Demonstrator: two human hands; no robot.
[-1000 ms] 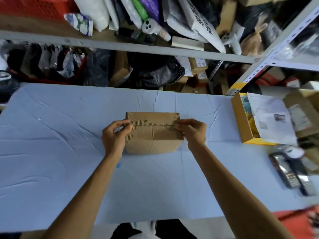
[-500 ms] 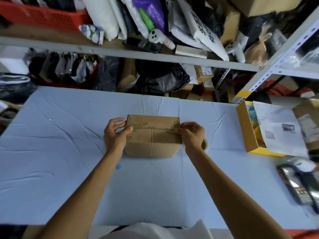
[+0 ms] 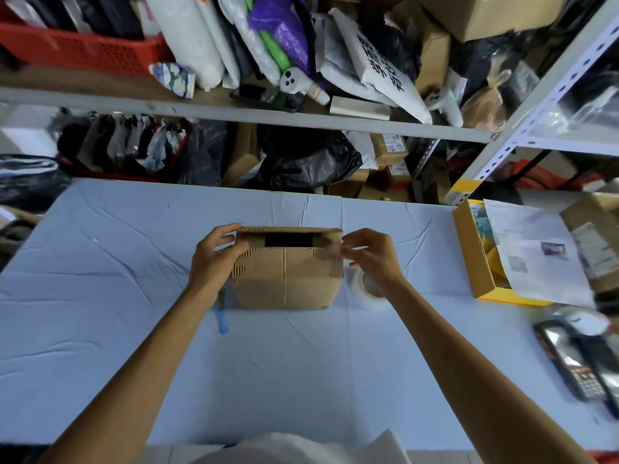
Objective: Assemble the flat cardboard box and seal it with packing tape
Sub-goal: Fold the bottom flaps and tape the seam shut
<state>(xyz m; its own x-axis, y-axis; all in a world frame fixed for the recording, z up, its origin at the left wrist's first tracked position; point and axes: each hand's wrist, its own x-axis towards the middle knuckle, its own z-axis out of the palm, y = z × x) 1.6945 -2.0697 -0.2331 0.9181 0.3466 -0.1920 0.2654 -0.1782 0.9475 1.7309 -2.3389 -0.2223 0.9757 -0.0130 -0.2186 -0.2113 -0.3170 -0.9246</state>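
1. One cardboard box (image 3: 288, 276) stood near the middle of the blue-covered table (image 3: 100, 329), its near flap folded down and a dark slot of open interior showing along the far edge; nothing could be made out inside it.
2. The left hand (image 3: 214, 259) pressed against the box's left end, thumb on the near flap and fingers curled over the far top corner, clamped on the cardboard.
3. The right hand (image 3: 371, 256) hovered just off the box's right top corner, fingers loosely spread and pinching nothing visible; whether the fingertips touched the cardboard could not be told.
4. One roll of clear packing tape (image 3: 368, 289) lay flat on the table just right of the box, partly hidden beneath the right wrist.
5. One small blue object (image 3: 221, 321) lay on the table beside the box's near-left corner; its kind could not be told.
6. One yellow open carton (image 3: 475, 259) sat at the table's right edge, holding blue and yellow items covered by one printed paper sheet (image 3: 532, 256).
7. Two dark handheld devices (image 3: 576, 363) lay side by side at the near right.
8. One red plastic crate (image 3: 83, 51) on the upper shelf (image 3: 234, 113) held dark packets; white and purple bags were heaped beside it.
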